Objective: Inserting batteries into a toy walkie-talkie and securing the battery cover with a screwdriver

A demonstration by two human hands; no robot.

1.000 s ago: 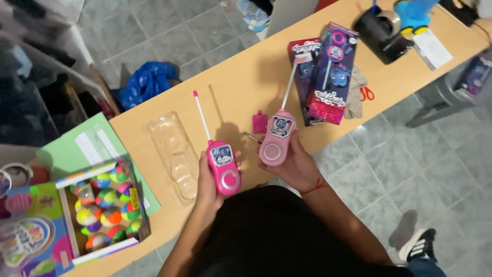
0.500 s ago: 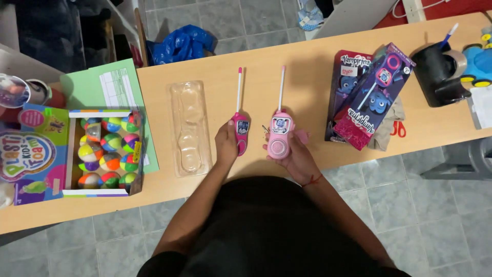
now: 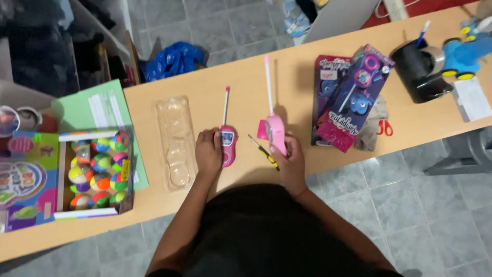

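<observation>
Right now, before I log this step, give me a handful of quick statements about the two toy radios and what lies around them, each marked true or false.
1. The left hand rests on the dark pink toy radio lying on the table. True.
2. The right hand holds the light pink toy radio tipped on its side. True.
3. The clear plastic tray lies to the right of both radios. False: it lies to their left, beside the left hand.
4. A small screwdriver lies between the two hands. True.
5. The box of coloured balls is closed. False: the balls show through its open front.
</observation>
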